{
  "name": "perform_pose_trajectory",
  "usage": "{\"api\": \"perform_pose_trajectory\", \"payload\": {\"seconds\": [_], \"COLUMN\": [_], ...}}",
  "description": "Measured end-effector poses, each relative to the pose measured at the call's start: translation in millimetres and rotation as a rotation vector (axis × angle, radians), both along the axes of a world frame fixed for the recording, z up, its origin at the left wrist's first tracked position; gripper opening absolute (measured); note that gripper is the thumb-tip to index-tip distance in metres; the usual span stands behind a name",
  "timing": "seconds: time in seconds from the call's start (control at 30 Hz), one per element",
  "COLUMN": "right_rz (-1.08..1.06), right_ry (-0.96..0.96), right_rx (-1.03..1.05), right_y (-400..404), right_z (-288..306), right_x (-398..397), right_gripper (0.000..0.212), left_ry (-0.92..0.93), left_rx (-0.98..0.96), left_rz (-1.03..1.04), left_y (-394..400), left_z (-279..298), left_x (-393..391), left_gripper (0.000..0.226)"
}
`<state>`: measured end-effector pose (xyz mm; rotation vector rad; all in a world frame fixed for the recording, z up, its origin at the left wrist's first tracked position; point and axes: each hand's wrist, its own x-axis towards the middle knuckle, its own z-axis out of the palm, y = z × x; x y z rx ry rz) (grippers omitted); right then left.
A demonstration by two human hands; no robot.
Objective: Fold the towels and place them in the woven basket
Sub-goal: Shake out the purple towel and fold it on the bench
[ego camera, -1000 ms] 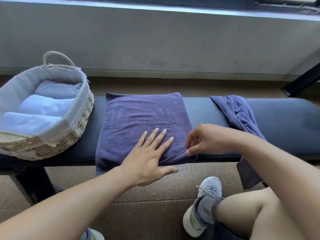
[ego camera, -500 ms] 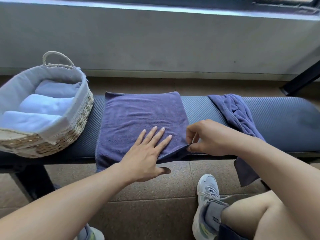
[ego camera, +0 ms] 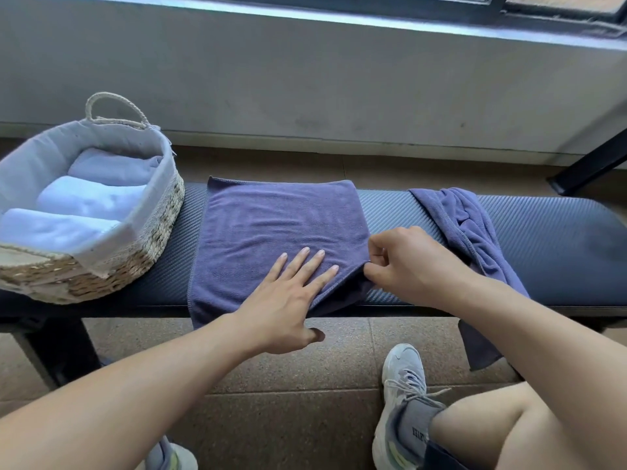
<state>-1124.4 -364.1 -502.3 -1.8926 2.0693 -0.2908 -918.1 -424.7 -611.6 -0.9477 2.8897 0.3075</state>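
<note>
My left hand (ego camera: 288, 300) lies flat, fingers straight, pressing the purple towel (ego camera: 271, 239) spread on the bench (ego camera: 543, 252). My right hand (ego camera: 407, 266) pinches that towel's near right corner. Left of the towel: woven basket (ego camera: 149, 242) holding three folded pale towels (ego camera: 84, 198). Right of it: a crumpled purple towel (ego camera: 468, 225).

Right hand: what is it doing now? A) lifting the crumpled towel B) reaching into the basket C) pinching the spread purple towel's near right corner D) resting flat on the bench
C: the right hand pinches the purple towel at its near right corner.
</note>
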Motion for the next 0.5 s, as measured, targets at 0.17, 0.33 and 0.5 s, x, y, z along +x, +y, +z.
{"api": "perform_pose_trajectory", "payload": {"seconds": [0.17, 0.33, 0.5], "right_rz": [-0.056, -0.11, -0.07], "right_ry": [-0.006, -0.008, 0.158], "right_rx": [-0.038, -0.075, -0.074], "right_y": [-1, -4, -3], "right_z": [1, -2, 1], "right_x": [8, 12, 16], "right_gripper": [0.009, 0.008, 0.003], "left_ry": [0.003, 0.01, 0.039], "left_rx": [-0.009, -0.016, 0.002], "left_rz": [0.001, 0.008, 0.019], "left_y": [0, 1, 1], "left_z": [1, 0, 0], "left_x": [0, 0, 0], "left_gripper": [0.104, 0.098, 0.083]}}
